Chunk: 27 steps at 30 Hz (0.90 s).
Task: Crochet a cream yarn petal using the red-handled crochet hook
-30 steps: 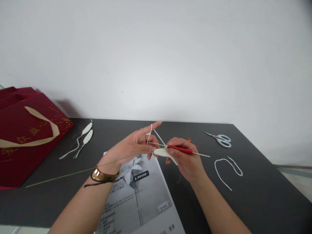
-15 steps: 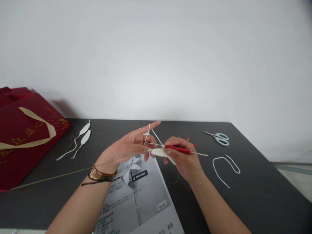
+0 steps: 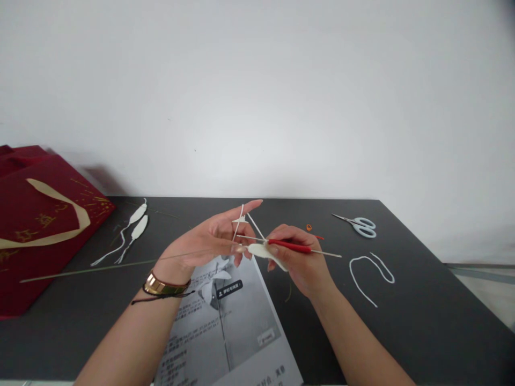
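Note:
A white crochet piece [image 3: 258, 250] is pinched at its left end by my left hand [image 3: 215, 236]. White yarn [image 3: 255, 224] loops over the raised index finger and runs down to the hook. My right hand [image 3: 300, 257] grips a red-handled crochet hook [image 3: 290, 246], its thin metal tip pointing left above the piece. Fingers of the right hand also touch the right end of the piece. A thin wire-like strand [image 3: 116, 265] stretches left from the left hand. Under the hands lies a printed sheet [image 3: 241, 343] with text and a picture.
Two white crocheted leaf shapes [image 3: 139, 227] with yarn tails lie at the left, near a red bag [image 3: 52, 214]. To the right are scissors [image 3: 362, 226], an orange stitch marker [image 3: 309, 227] and a loose white yarn piece [image 3: 372, 258]. A white wall [image 3: 257, 107] rises behind the black table [image 3: 406, 332].
The free left end of the thin strand has swung upward. Both hands keep nearly the same pose and hold; the whole view has shifted slightly.

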Each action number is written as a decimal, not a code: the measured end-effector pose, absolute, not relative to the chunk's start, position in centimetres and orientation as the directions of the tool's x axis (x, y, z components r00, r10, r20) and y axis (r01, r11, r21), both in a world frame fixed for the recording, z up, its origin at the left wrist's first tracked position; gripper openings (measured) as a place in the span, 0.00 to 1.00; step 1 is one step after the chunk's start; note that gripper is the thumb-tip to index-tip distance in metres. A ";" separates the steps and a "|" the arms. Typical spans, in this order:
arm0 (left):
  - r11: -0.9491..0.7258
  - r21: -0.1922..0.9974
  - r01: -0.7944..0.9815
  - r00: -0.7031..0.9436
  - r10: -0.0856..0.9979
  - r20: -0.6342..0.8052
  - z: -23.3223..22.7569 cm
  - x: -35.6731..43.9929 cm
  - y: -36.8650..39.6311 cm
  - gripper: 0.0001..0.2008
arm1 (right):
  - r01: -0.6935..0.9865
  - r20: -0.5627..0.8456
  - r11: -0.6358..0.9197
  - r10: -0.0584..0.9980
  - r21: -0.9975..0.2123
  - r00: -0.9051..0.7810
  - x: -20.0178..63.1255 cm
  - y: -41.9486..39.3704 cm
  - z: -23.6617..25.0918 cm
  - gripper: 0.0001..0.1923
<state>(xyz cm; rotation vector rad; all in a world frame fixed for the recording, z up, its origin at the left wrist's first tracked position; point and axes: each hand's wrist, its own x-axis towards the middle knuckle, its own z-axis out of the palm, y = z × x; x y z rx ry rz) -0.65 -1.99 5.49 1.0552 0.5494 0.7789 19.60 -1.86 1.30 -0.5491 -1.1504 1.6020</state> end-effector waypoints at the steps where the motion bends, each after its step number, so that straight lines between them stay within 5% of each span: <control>1: 0.268 0.918 -0.291 0.611 0.791 -0.038 5.5 -0.6 -2.0 0.41 | -0.472 0.191 0.001 0.916 -0.881 -0.354 19.6 -1.9 1.3 0.05; 27: 0.217 0.936 -0.276 0.598 0.801 -0.009 5.1 -0.3 -1.9 0.37 | -0.457 0.188 0.004 0.914 -0.890 -0.358 19.6 -1.9 1.3 0.05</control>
